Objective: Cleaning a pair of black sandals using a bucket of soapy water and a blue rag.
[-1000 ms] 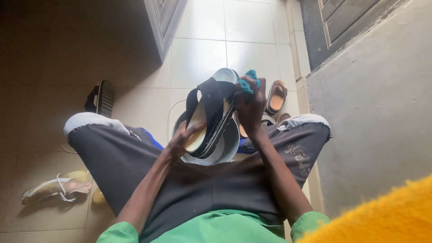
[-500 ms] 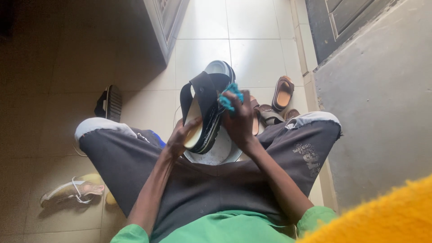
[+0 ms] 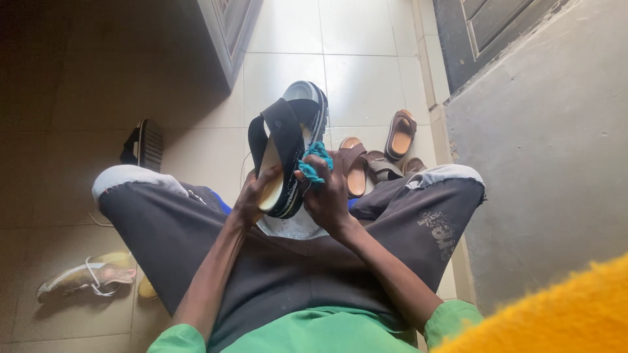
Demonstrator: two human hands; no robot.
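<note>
The left hand [image 3: 252, 196] grips a black platform sandal with a wide black strap and a cream footbed [image 3: 284, 153] at its heel end, fingers wrapped around the sole edge and thumb on the footbed, holding it tilted up over a white round basin [image 3: 294, 227] between the knees. The right hand [image 3: 327, 193] pinches a small teal cloth [image 3: 314, 161] against the sandal's side, fingers bunched around it. The sandal looks stiff and fairly chunky, its thick sole giving a firm grip; wet, it would probably be slippery, so the heel and strap seem the safest holds. Brown sandals [image 3: 376, 153] lie on the tiled floor [image 3: 366, 78] nearby, and a pale sneaker [image 3: 85, 276] lies well apart.
</note>
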